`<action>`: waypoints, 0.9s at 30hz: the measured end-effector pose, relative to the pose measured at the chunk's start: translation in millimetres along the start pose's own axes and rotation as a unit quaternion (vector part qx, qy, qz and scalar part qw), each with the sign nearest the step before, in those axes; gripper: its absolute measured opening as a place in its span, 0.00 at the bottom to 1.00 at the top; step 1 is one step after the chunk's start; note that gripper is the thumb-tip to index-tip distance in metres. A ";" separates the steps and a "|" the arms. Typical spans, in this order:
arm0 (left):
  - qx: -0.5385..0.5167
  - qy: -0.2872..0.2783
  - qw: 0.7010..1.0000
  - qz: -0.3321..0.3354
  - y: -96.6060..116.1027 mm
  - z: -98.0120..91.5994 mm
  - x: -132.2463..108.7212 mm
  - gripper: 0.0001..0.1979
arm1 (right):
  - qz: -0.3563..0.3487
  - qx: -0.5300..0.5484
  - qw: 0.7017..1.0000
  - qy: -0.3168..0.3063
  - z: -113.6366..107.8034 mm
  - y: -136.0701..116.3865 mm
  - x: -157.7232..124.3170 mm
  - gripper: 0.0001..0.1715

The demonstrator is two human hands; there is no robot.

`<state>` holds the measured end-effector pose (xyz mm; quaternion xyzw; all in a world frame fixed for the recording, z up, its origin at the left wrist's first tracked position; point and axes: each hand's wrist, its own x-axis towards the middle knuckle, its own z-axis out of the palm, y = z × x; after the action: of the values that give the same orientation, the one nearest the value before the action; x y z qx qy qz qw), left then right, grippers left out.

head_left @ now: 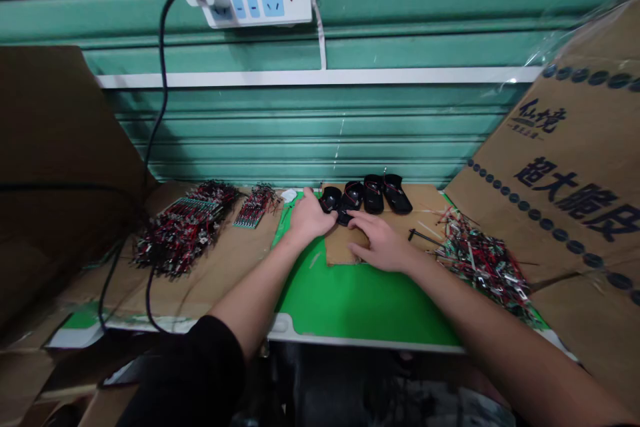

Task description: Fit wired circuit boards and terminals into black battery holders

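Observation:
Several black oval plastic shells [380, 193] with red wires stand in a row on a piece of cardboard [340, 248] at the far side of a green mat [350, 303]. My left hand [307, 217] reaches to the leftmost shell [330, 199] and its fingers close around it. My right hand [383, 243] lies on the cardboard with its forefinger stretched toward another shell [346, 216] just in front of the row.
Strips of small circuit boards with red and black wires [183, 230] lie at the left, with a smaller strip [255, 207] beside them. A heap of wired metal parts [483, 263] lies at the right. Cardboard panels [575, 180] flank both sides. A power strip [253, 0] hangs on the green shutter.

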<state>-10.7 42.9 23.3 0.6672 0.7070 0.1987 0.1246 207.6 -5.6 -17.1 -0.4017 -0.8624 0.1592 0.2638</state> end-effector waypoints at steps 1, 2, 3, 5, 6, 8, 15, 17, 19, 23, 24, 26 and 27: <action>0.005 -0.002 1.000 0.004 -1.2 0.5 1.8 0.39 | -0.013 0.002 1.000 0.004 0.5 -2.8 -1.2 0.17; 0.008 -0.007 1.000 0.006 -2.6 0.5 4.0 0.36 | -0.021 0.002 1.000 0.006 0.9 -6.0 -2.3 0.16; 0.006 -0.012 1.000 0.007 -4.1 -0.1 6.2 0.32 | -0.028 0.003 1.000 0.005 1.3 -9.4 -3.1 0.16; -0.018 -0.003 1.000 0.008 -6.2 -2.9 9.7 0.23 | -0.036 0.005 0.999 -0.001 1.9 -15.6 -4.2 0.16; -0.040 0.011 0.999 0.009 -6.3 -4.5 10.6 0.20 | -0.039 0.007 0.999 -0.003 2.2 -18.2 -4.5 0.17; -0.096 0.045 0.994 0.015 -3.9 -6.5 9.6 0.19 | -0.046 0.009 0.999 -0.008 2.2 -22.8 -4.8 0.19; -0.141 0.049 0.984 0.098 11.0 3.2 -9.1 0.22 | -0.095 0.022 0.994 -0.042 -9.4 -43.1 -5.5 0.07; -0.128 0.031 0.985 0.107 10.8 4.6 -11.6 0.21 | -0.092 0.039 0.995 -0.026 -13.4 -47.1 -6.3 0.10; -0.126 0.026 0.985 0.117 9.0 4.1 -11.8 0.21 | -0.089 0.037 0.995 -0.005 -15.9 -47.5 -6.6 0.15; -0.132 0.011 0.974 0.181 4.4 1.2 -9.7 0.21 | -0.089 0.021 0.994 0.055 -16.8 -39.9 -4.6 0.21; -0.132 -0.002 0.971 0.200 3.8 0.9 -9.6 0.22 | -0.087 0.023 0.994 0.069 -16.6 -37.5 -3.7 0.20; -0.128 -0.025 0.967 0.219 3.8 1.0 -10.3 0.23 | -0.080 0.025 0.993 0.080 -16.1 -33.6 -2.3 0.20; -0.122 -0.032 0.968 0.217 4.3 1.3 -11.2 0.23 | -0.075 0.025 0.994 0.078 -15.7 -32.2 -1.9 0.20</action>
<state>-5.4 32.0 23.1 0.7904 0.5115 0.2844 0.1810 198.2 -26.2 10.7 -0.3402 -0.8628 0.1286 0.3512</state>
